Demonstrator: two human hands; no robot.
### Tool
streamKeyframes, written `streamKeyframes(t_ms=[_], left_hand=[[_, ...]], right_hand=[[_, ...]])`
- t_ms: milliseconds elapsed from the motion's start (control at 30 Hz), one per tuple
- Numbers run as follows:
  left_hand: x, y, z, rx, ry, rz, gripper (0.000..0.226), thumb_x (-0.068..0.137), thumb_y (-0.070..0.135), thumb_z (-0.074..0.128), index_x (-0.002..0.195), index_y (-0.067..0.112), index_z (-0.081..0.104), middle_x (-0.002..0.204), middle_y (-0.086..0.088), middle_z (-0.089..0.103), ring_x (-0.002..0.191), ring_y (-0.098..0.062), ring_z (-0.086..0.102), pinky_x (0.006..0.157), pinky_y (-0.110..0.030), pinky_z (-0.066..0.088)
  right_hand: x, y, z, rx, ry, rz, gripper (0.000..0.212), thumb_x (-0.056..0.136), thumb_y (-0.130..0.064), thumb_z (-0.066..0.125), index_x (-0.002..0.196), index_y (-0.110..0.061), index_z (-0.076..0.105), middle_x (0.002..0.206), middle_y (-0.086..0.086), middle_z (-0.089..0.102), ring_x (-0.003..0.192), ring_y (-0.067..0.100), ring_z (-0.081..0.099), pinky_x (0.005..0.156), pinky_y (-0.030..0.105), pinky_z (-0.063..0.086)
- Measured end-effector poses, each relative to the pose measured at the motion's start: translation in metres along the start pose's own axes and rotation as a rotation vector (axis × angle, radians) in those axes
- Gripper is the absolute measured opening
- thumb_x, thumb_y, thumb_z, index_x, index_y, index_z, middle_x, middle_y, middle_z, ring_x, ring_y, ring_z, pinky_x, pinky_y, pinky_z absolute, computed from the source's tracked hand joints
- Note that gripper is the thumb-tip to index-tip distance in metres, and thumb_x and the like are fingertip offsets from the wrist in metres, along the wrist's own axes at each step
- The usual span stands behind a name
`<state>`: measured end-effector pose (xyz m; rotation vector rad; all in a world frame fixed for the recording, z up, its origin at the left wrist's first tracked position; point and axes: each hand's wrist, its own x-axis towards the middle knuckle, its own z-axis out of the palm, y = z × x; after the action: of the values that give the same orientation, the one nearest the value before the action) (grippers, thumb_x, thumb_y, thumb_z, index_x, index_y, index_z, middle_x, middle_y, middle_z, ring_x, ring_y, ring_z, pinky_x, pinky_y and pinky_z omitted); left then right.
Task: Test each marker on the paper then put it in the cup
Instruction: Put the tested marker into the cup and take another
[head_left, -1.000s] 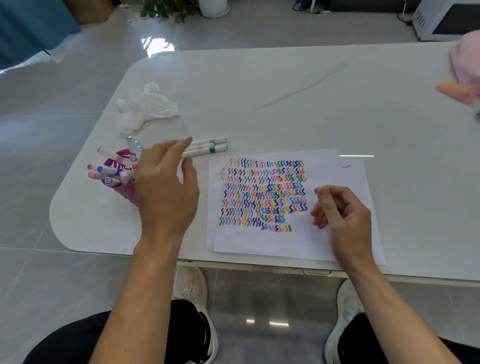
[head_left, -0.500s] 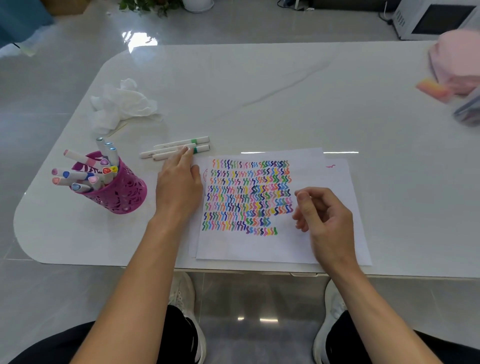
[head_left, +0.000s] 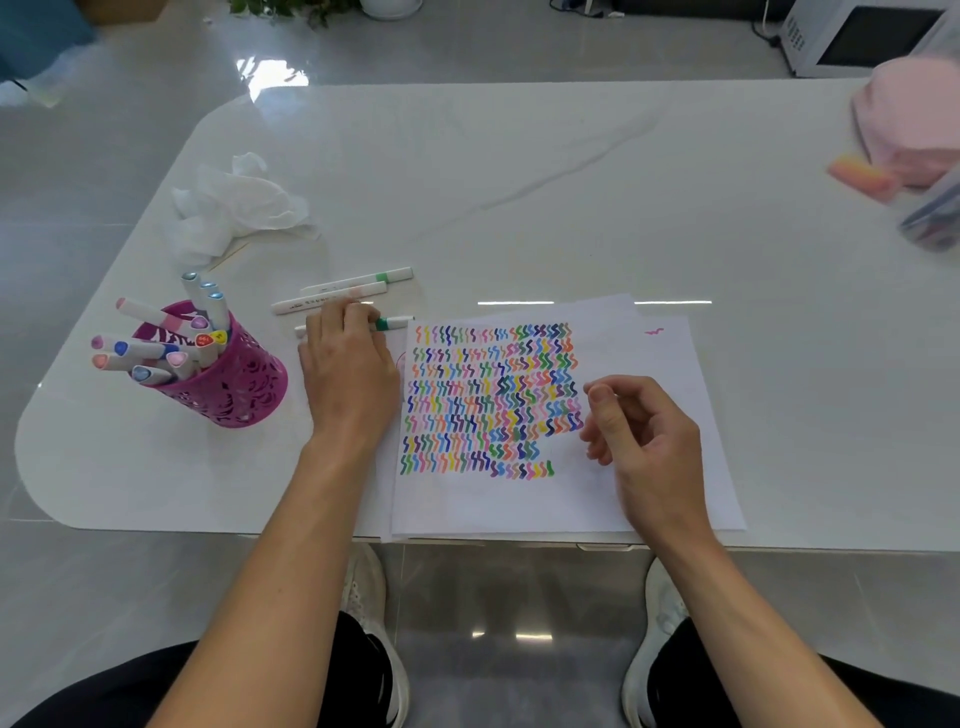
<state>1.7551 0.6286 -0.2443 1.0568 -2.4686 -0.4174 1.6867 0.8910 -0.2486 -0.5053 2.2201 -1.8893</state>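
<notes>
Just left of the upper corner of the paper (head_left: 649, 374), a green-banded marker (head_left: 394, 323) is laid flat on the worktop (head_left: 519, 182) and is gripped under the curled fingers of the left grip (head_left: 345, 364), with its two ends showing on either side. Two more markers (head_left: 363, 279) are seen just beyond it. The right grip (head_left: 644, 436) is held over the paper, loosely bent, with nothing in it. The pink cup (head_left: 244, 384), stocked with markers, is set near the left grip, on its left.
</notes>
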Motion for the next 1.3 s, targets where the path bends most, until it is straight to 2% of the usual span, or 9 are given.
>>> streamKeyframes(t_ms=[200, 433, 567, 667, 767, 833, 967, 1067, 1300], left_hand=[[-0.007, -0.003, -0.004, -0.005, -0.01, -0.011, 0.026, 0.099, 0.014, 0.059, 0.123, 0.013, 0.068, 0.12, -0.008, 0.062, 0.117, -0.029, 0.05, 0.099, -0.041, 0.035], [-0.01, 0.001, -0.014, -0.104, 0.061, -0.018, 0.023, 0.099, 0.011, 0.061, 0.12, 0.011, 0.072, 0.111, -0.01, 0.064, 0.11, -0.03, 0.053, 0.093, -0.041, 0.044], [-0.012, 0.012, -0.023, -0.222, 0.065, 0.027, 0.024, 0.101, 0.012, 0.06, 0.123, 0.013, 0.07, 0.114, -0.005, 0.061, 0.112, -0.025, 0.054, 0.087, -0.029, 0.046], [-0.019, 0.027, -0.031, -0.33, 0.034, 0.082, 0.022, 0.101, 0.014, 0.06, 0.12, 0.016, 0.07, 0.113, 0.001, 0.061, 0.105, -0.021, 0.058, 0.086, -0.029, 0.052], [-0.03, 0.044, -0.039, -0.433, -0.045, 0.086, 0.019, 0.1, 0.019, 0.062, 0.117, 0.022, 0.069, 0.104, 0.007, 0.067, 0.089, -0.006, 0.059, 0.075, -0.009, 0.044], [-0.038, 0.055, -0.044, -0.527, -0.123, 0.078, 0.022, 0.099, 0.02, 0.063, 0.12, 0.026, 0.069, 0.097, 0.012, 0.068, 0.085, -0.002, 0.061, 0.07, -0.005, 0.043], [-0.054, 0.072, -0.05, -0.791, -0.356, 0.068, 0.046, 0.1, 0.013, 0.061, 0.139, 0.037, 0.057, 0.102, 0.01, 0.064, 0.088, -0.014, 0.069, 0.077, -0.024, 0.059], [-0.062, 0.08, -0.053, -0.868, -0.486, 0.066, 0.054, 0.099, 0.007, 0.059, 0.14, 0.042, 0.055, 0.103, 0.007, 0.058, 0.086, -0.02, 0.073, 0.079, -0.036, 0.063], [-0.074, 0.087, -0.06, -0.917, -0.54, -0.023, 0.023, 0.095, 0.011, 0.068, 0.114, 0.024, 0.063, 0.095, -0.004, 0.069, 0.076, -0.023, 0.076, 0.071, -0.043, 0.062]], right_hand=[[-0.001, 0.003, -0.001, -0.023, -0.009, 0.007, 0.031, 0.098, -0.044, 0.061, 0.107, -0.016, 0.07, 0.078, -0.009, 0.071, 0.069, 0.012, 0.068, 0.06, 0.018, 0.053], [-0.002, 0.006, 0.002, -0.066, 0.0, 0.015, 0.027, 0.098, -0.046, 0.061, 0.104, -0.021, 0.07, 0.08, -0.014, 0.071, 0.072, 0.01, 0.068, 0.062, 0.018, 0.054], [0.0, 0.008, 0.005, -0.085, 0.027, 0.017, 0.024, 0.1, -0.044, 0.062, 0.104, -0.022, 0.07, 0.082, -0.017, 0.071, 0.075, 0.009, 0.069, 0.065, 0.016, 0.054], [0.001, 0.005, 0.006, -0.076, 0.033, 0.014, 0.021, 0.1, -0.041, 0.062, 0.104, -0.022, 0.07, 0.083, -0.017, 0.072, 0.077, 0.01, 0.07, 0.066, 0.019, 0.056], [0.0, -0.002, 0.006, -0.067, 0.025, -0.004, 0.021, 0.099, -0.042, 0.062, 0.103, -0.024, 0.07, 0.086, -0.014, 0.073, 0.079, 0.013, 0.072, 0.068, 0.028, 0.061], [-0.001, -0.007, 0.006, -0.074, 0.005, -0.022, 0.018, 0.098, -0.043, 0.062, 0.101, -0.027, 0.07, 0.087, -0.013, 0.073, 0.08, 0.015, 0.073, 0.07, 0.037, 0.063], [-0.005, -0.021, 0.007, -0.121, -0.091, -0.085, 0.017, 0.094, -0.052, 0.063, 0.099, -0.036, 0.067, 0.089, -0.018, 0.073, 0.08, 0.014, 0.072, 0.072, 0.036, 0.062], [-0.008, -0.027, 0.007, -0.142, -0.163, -0.12, 0.02, 0.093, -0.052, 0.068, 0.103, -0.035, 0.068, 0.085, -0.013, 0.073, 0.077, 0.015, 0.071, 0.071, 0.033, 0.059], [-0.013, -0.036, 0.004, -0.178, -0.261, -0.129, 0.03, 0.089, -0.037, 0.082, 0.111, -0.024, 0.068, 0.079, -0.012, 0.074, 0.073, 0.013, 0.073, 0.068, 0.032, 0.057]])
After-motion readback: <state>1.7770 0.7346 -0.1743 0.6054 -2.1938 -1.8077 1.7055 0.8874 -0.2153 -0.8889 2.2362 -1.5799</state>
